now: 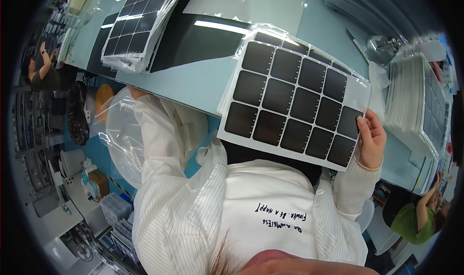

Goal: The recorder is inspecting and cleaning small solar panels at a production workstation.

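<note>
My right hand grips the right edge of a white sheet of black square stickers, thumb on top and fingers bent behind the edge. The sheet lies tilted over the table's near edge, close to my body. Its dark rounded squares stand in rows, with a bare white patch at the upper right corner. More sticker sheets show from under its far edge. My left hand is at the table's near left edge, beside a plastic-lined bin; its fingers are hidden, and I cannot see whether it holds anything.
A pile of sticker sheets lies at the left, near a black sheet and a pale backing sheet. To the right are a thin blade-like tool, a glass jar and a tall sheet stack. The clear-lined bin stands below left.
</note>
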`<state>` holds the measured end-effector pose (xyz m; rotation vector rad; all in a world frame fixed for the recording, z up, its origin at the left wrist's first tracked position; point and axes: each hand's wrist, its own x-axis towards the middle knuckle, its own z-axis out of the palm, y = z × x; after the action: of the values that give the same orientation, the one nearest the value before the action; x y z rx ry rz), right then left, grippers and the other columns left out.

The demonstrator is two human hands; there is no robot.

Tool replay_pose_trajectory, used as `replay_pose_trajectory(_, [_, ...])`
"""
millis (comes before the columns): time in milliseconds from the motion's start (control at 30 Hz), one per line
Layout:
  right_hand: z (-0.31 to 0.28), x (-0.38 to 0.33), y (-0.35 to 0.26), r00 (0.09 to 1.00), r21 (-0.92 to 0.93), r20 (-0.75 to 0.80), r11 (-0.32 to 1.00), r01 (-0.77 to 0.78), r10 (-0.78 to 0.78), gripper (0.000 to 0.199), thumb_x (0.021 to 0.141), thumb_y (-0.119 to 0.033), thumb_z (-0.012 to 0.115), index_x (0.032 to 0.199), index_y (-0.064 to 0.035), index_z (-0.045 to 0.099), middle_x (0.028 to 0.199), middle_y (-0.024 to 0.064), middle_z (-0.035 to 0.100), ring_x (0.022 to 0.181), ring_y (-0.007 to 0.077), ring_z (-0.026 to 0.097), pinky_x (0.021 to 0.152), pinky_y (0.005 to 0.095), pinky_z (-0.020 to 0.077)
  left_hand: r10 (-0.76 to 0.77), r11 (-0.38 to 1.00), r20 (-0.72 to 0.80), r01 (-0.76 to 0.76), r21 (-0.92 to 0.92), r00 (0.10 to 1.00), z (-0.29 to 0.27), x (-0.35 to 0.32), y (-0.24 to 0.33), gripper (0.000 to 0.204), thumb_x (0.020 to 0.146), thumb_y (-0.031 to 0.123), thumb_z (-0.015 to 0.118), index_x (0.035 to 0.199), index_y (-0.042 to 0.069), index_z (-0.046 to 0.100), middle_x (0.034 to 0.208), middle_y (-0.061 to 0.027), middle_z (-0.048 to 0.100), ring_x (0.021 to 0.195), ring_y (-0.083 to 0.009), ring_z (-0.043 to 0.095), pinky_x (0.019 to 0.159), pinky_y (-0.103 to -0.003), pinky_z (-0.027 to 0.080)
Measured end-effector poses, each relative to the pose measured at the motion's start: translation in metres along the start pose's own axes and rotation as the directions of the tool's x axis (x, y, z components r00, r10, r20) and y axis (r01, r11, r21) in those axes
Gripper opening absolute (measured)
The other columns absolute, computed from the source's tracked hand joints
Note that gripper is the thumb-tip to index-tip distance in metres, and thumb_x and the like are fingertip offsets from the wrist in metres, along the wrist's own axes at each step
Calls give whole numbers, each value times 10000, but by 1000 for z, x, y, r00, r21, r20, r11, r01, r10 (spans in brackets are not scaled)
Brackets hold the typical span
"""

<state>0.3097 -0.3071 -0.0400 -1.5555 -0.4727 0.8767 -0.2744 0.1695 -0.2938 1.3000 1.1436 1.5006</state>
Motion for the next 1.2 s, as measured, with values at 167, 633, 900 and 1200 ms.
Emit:
replay_pose_trajectory(167, [9,-10,1,994,-65,-109,998,-13,6,307,883,-42,547,1170,61,506,945,65,625,826,77,575,742,186,432,323,848,-490,-18,530,809,93,-55,66,288,829,129,614,1050,-18,500,984,-168,585,866,-245,571,771,-299,461])
replay_pose_trajectory(633, [15,-16,-15,997,-239,-59,969,-61,49,120,822,-81,650,866,23,611,680,-4,564,515,28,440,439,180,315,186,722,707,-582,373,683,265,-154,277,100,767,63,614,676,49,573,649,-40,551,633,-146,489,593,-274,364])
replay_pose_trajectory(900, [7,-21,-19,982,-533,71,825,185,-174,103,765,-31,644,756,40,570,664,32,493,582,87,429,532,220,320,7,755,930,-612,236,368,286,-166,287,190,802,128,525,638,40,487,617,-43,458,613,-199,409,631,-312,296])
replay_pose_trajectory(1200, [6,-21,-19,992,-487,95,864,124,-88,139,827,-51,589,728,34,545,670,14,490,579,78,403,532,217,302,-87,894,933,-385,228,350,286,-166,293,171,792,44,536,651,0,450,628,-58,422,593,-161,381,590,-269,304])
